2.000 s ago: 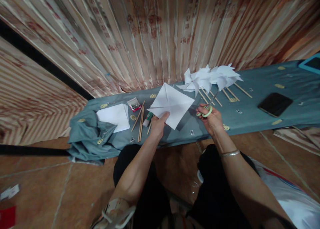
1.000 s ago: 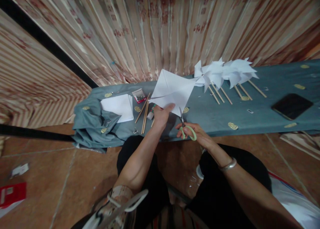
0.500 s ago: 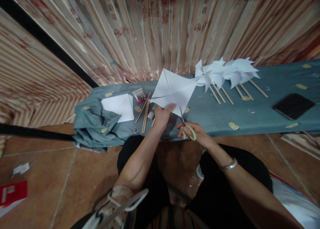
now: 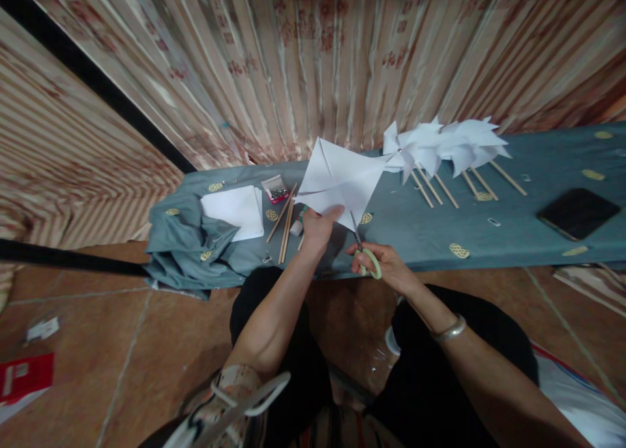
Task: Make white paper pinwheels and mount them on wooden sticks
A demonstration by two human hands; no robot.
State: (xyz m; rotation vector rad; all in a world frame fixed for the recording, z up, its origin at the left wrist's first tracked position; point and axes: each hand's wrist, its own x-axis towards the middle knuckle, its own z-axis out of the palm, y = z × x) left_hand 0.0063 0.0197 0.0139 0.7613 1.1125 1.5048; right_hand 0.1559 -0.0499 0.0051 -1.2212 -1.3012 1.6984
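My left hand [image 4: 319,227] pinches a square sheet of white paper [image 4: 342,174] near its lower edge, thumb on top. Slits run inward from the sheet's corners. In my right hand [image 4: 384,264] is a pair of scissors [image 4: 372,265] with light green handles, its blades at the sheet's lower corner. Beyond the sheet to the right lie several white paper pinwheels [image 4: 445,145] on wooden sticks, overlapping in a row. Left of my left hand are loose wooden sticks [image 4: 286,229] and a small glue stick [image 4: 298,222], partly hidden by the hand.
A stack of white paper [image 4: 235,210] lies on the bench's blue-green cloth [image 4: 420,239], beside a small box of metal pins [image 4: 275,190]. A black phone [image 4: 578,212] rests at the right. Pleated curtains [image 4: 313,63] hang close behind the bench.
The scissors' handles have drawn closer together, with the blades at the paper's lower corner. The whole view has shifted slightly; my left hand keeps its hold on the sheet.
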